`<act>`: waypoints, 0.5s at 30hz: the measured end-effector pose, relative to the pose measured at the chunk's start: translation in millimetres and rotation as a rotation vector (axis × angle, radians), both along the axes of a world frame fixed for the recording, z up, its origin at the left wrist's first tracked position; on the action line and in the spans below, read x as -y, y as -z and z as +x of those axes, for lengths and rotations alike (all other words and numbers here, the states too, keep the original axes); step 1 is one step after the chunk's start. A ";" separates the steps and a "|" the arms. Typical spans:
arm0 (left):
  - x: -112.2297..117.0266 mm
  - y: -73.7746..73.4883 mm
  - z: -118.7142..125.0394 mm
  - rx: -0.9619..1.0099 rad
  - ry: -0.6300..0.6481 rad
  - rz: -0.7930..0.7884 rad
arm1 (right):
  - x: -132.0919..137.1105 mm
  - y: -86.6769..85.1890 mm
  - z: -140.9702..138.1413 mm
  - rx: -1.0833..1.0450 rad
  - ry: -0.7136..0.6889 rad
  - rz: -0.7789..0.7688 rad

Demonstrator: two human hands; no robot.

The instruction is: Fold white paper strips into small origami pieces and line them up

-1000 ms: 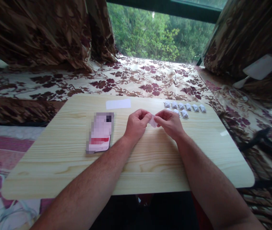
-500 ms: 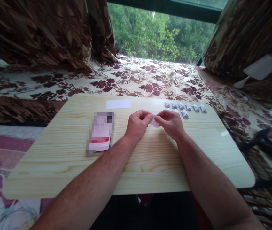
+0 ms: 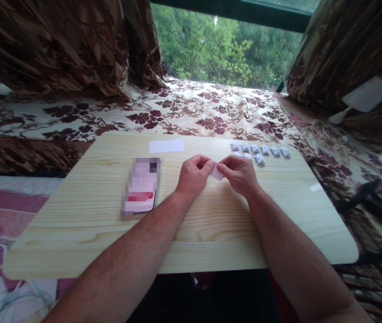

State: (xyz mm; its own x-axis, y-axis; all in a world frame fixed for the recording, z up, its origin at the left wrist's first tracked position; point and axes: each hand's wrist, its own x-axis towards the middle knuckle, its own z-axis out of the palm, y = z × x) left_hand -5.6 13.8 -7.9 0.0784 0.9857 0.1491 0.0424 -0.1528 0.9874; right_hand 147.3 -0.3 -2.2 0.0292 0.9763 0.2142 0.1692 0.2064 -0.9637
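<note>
Between my two hands is a small piece of folded white paper (image 3: 217, 173), held above the middle of the table (image 3: 204, 224). My left hand (image 3: 193, 176) pinches its left side with thumb and fingertips. On the other side, my right hand (image 3: 241, 174) grips it the same way. Just beyond my right hand stand several small folded white paper pieces (image 3: 255, 148) in two rows, the nearer row partly covered by that hand. A flat white paper strip (image 3: 166, 146) lies near the table's far edge.
A phone (image 3: 142, 186), its screen blurred out, lies left of my left forearm. Patterned cloth (image 3: 211, 107) covers the ledge behind the table. A white lamp (image 3: 369, 94) stands at the far right. Pale cables (image 3: 25, 296) hang at the lower left.
The folded paper has tilted slightly between my fingertips, and its lower corner shows a little lower. Both hands have stayed almost in place.
</note>
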 end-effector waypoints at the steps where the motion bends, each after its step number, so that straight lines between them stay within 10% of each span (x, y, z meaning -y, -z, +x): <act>1: 0.4 -0.7 0.0 -0.005 -0.002 0.000 | 0.1 -0.2 -0.2 0.000 0.004 -0.003; 15: -3.4 4.8 -0.2 0.042 -0.066 -0.017 | -0.8 -3.0 -0.3 0.025 -0.052 -0.123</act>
